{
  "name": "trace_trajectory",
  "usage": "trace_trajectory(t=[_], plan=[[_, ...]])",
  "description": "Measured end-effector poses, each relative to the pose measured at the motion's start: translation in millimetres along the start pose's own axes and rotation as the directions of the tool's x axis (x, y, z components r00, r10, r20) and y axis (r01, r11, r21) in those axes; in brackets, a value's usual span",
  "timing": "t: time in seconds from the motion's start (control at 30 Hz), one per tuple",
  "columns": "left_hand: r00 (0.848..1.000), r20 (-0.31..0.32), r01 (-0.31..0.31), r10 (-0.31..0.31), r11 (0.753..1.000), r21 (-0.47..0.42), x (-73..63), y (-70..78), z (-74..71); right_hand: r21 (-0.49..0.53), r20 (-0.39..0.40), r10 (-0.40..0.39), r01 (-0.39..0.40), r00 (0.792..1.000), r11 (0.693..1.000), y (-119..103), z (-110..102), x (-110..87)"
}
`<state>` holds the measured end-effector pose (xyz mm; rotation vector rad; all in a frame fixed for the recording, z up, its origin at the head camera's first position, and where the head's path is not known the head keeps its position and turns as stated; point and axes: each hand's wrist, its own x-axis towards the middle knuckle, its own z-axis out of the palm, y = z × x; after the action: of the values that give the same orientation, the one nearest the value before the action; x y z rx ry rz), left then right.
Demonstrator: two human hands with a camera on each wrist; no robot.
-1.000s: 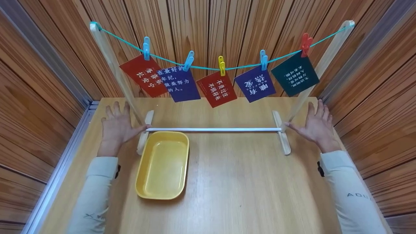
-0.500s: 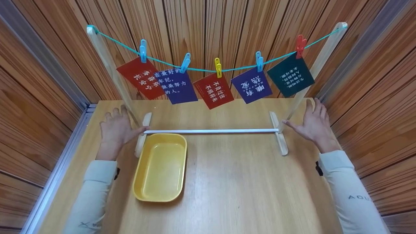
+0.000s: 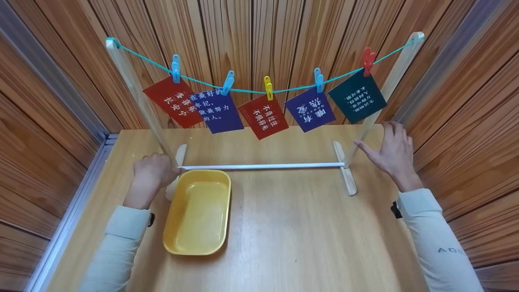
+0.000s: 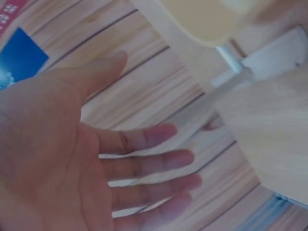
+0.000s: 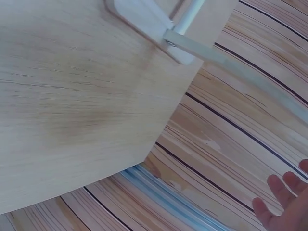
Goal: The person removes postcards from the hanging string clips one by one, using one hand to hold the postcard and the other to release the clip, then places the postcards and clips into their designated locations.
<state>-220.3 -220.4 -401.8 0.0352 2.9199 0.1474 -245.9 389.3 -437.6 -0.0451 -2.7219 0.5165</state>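
My left hand (image 3: 153, 170) is beside the left foot of a wooden rack; in the head view its knuckles show, while the left wrist view shows the palm (image 4: 43, 144) with straight, slightly spread fingers and nothing in them. My right hand (image 3: 391, 156) is spread beside the right upright (image 3: 395, 83), thumb pointing at it; only some fingertips (image 5: 276, 190) show in the right wrist view. Between the uprights hangs a teal string (image 3: 298, 88). Blue, yellow and red clothespins clip several cards to it: red (image 3: 263, 117), purple (image 3: 310, 109) and dark green (image 3: 357, 97).
A yellow tray (image 3: 227, 211) stands on the wooden table (image 3: 292, 243) at the rack's left foot. A white rod (image 3: 263, 166) joins the two feet, the right foot (image 3: 346, 182) among them. Wood-patterned walls (image 3: 478, 146) enclose the table on the sides and back.
The left hand has turned from spread fingers to showing its knuckles, lower by the rack's foot. The rack and tray appear slightly lower and further left in view. The right hand stays spread.
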Motion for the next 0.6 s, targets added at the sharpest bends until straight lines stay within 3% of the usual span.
trace_trajectory(t=[0.2,0.3,0.4,0.5,0.6], plan=[[0.999,0.047,-0.030,0.027,0.998,0.057,-13.1,25.4,-9.0,0.056,-0.101,-0.008,0.014,0.995,0.998,-1,-7,0.6],[0.997,0.055,-0.056,0.054,0.998,0.036,-16.7,35.5,-13.4,0.085,-0.141,-0.001,0.014,0.990,0.996,-4,-11,1.1],[0.991,0.046,-0.127,0.127,0.992,-0.014,-18.9,44.1,-18.4,0.118,-0.189,0.005,0.017,0.982,0.993,-7,-14,2.3],[0.970,0.014,-0.241,0.242,0.968,-0.066,-20.6,51.3,-21.4,0.151,-0.258,-0.011,0.052,0.966,0.987,-10,-14,5.4],[0.934,-0.028,-0.356,0.355,0.926,-0.125,-23.6,58.4,-23.6,0.176,-0.327,-0.041,0.103,0.944,0.979,-15,-14,9.1]])
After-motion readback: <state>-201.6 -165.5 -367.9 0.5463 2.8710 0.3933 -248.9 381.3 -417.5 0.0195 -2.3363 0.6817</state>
